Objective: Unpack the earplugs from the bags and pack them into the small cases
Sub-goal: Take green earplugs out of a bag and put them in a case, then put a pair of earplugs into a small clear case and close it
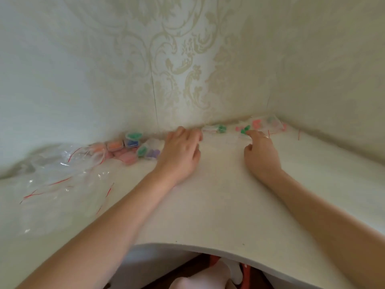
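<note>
A white table point(218, 205) meets damask-papered walls; blurred, colourful earplugs point(244, 129) lie bagged at centre right. Left hand point(180, 155) relaxed; right hand point(261, 153) fingering them, grasp unclear.

A pale cream tabletop point(218, 205) with a curved front edge is filling the lower view. Cream wallpaper with a beige floral damask pattern point(177, 59) is rising behind it, meeting a plainer side wall point(333, 69) at the right corner. Something red and white point(227, 268) is showing beneath the table edge, too unclear to identify.
</note>
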`<state>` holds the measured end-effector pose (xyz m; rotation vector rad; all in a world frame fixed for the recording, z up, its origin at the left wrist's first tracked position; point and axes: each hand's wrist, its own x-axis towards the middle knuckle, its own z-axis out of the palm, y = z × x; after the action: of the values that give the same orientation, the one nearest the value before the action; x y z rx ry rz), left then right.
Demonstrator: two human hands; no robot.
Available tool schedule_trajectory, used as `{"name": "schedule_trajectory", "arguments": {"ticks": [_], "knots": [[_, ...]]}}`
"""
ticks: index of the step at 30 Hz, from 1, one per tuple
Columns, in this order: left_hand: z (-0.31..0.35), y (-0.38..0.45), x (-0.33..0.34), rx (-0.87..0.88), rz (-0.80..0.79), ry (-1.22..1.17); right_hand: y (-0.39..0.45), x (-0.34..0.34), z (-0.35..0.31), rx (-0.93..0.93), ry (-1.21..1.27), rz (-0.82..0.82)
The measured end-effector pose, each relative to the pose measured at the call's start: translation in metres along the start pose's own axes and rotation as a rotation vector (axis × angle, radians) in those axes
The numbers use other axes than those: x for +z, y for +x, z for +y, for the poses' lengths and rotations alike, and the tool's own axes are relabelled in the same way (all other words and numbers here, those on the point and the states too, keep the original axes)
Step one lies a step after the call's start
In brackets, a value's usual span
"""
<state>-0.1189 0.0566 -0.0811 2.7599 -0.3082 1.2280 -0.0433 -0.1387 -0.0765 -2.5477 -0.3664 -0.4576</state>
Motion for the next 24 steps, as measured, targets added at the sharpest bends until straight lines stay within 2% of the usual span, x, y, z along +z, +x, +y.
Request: {"name": "schedule_trajectory", "arguments": {"ticks": [3, 6, 8, 12, 15, 18, 21, 24], "knots": [[0.0, -0.005, 0.004, -0.034, -0.177, -0.142, 0.024, -0.001, 0.01, -0.009, -0.291, -0.145], [-0.003, -0.006, 0.001, -0.13, -0.132, -0.216, 0.046, 0.006, 0.022, 0.163, -0.299, -0.188], [-0.002, -0.005, 0.001, -0.138, -0.122, -0.236, 0.05, 0.013, 0.025, 0.187, -0.267, -0.121], [0.002, -0.004, 0.0, -0.132, -0.126, -0.253, 0.046, 0.014, 0.025, 0.065, -0.341, 0.076], [0.003, -0.002, -0.001, -0.128, -0.177, -0.223, 0.037, 0.011, 0.024, 0.057, -0.219, 0.262], [0.001, -0.001, -0.002, -0.109, -0.25, -0.182, 0.032, 0.005, 0.024, 0.073, -0.021, 0.356], [0.002, 0.001, -0.005, -0.076, -0.209, -0.164, 0.029, -0.002, 0.023, 0.054, 0.215, 0.436], [0.009, 0.006, -0.009, -0.058, -0.127, -0.194, 0.022, -0.007, 0.021, 0.112, 0.305, 0.505]]}}
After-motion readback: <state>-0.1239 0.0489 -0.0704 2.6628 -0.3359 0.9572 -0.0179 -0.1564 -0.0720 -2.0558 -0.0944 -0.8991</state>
